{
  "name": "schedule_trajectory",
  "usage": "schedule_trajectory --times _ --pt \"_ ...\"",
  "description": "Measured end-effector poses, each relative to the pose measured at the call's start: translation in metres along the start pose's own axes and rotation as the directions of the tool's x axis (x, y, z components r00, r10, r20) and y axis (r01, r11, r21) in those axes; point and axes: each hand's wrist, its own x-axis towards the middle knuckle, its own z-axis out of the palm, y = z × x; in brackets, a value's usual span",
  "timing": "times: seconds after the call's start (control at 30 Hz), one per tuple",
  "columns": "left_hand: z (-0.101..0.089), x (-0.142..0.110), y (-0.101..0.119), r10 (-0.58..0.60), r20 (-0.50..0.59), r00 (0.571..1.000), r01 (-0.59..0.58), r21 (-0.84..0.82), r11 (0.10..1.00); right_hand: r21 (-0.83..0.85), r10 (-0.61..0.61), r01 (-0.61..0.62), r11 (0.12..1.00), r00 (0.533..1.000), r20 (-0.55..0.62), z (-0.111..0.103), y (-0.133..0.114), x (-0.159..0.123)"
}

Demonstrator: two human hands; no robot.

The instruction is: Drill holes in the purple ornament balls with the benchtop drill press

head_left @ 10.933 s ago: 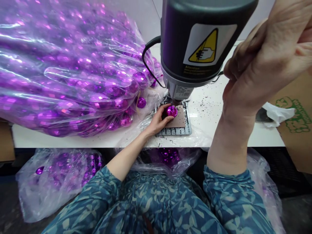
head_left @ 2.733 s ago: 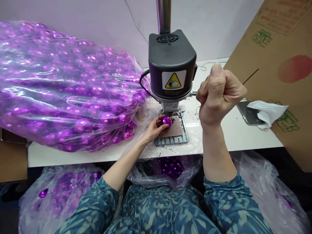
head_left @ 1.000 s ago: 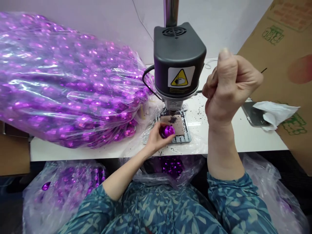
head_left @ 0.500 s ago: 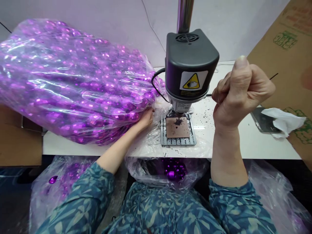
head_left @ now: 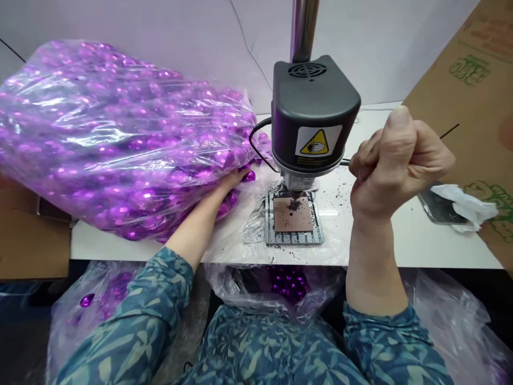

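My left hand (head_left: 233,179) reaches in at the mouth of a large clear plastic bag (head_left: 132,123) full of shiny purple faceted balls. One digit stretches out against a purple ball (head_left: 249,176); the other fingers are partly hidden by balls and plastic. On the right, my right hand (head_left: 398,155) is closed in a fist, wrapped round the lever (head_left: 345,162) of a small bench drill press (head_left: 315,107); the grip itself is hidden. Under the drill chuck (head_left: 295,193), a brown square plate (head_left: 294,216) with a small hole lies on the slotted metal base (head_left: 294,239), strewn with dark shavings.
Below the table's front edge hangs an open plastic bag (head_left: 240,291) with purple balls (head_left: 288,280) inside. A phone (head_left: 438,207) and a crumpled white tissue (head_left: 468,206) lie at right by a cardboard box (head_left: 460,117). Another box (head_left: 36,240) stands at left.
My left hand has moved up and left, further into the bag mouth, where purple balls now show beside it. My right hand stays closed at the lever. A bright ball below the table edge no longer stands out.
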Motion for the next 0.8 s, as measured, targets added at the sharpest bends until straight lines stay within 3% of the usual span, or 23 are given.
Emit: schedule_trajectory --times 0.13,0.2,0.37,0.53,0.6,0.67,0.73,0.8 --pt "0.016 -0.009 0.011 -0.007 0.148 0.989 -0.002 0.057 0.998 0.01 0.007 -0.007 1.0 1.0 0.012 -0.001 -0.001 -0.001" --pt "0.026 -0.019 0.014 0.027 0.172 0.985 -0.041 0.08 0.996 0.017 0.007 -0.007 1.0 1.0 0.016 -0.002 -0.001 -0.002" --pt "0.046 -0.044 0.016 0.174 0.067 0.982 -0.182 0.146 0.972 0.004 0.022 -0.023 1.0 1.0 0.014 -0.003 -0.003 -0.005" --pt "0.042 -0.07 0.027 0.302 -0.01 0.953 -0.301 0.057 0.952 -0.076 0.061 -0.059 0.995 0.998 0.022 -0.005 -0.006 -0.008" --pt "0.036 -0.088 0.035 0.314 -0.114 0.942 -0.323 -0.063 0.944 -0.068 0.056 -0.055 0.996 0.998 0.022 -0.006 -0.006 -0.008" --pt "0.033 -0.111 0.044 0.269 -0.154 0.951 -0.305 -0.312 0.9 -0.033 0.038 -0.038 0.999 0.999 0.028 -0.005 -0.005 -0.008" --pt "0.035 -0.134 0.051 0.175 -0.028 0.984 -0.151 -0.645 0.749 -0.005 0.027 -0.027 1.0 0.999 0.032 -0.005 -0.004 -0.007" --pt "0.039 -0.15 0.057 0.117 0.208 0.971 0.122 -0.854 0.505 0.005 0.026 -0.026 1.0 0.999 0.02 -0.005 -0.003 -0.006"
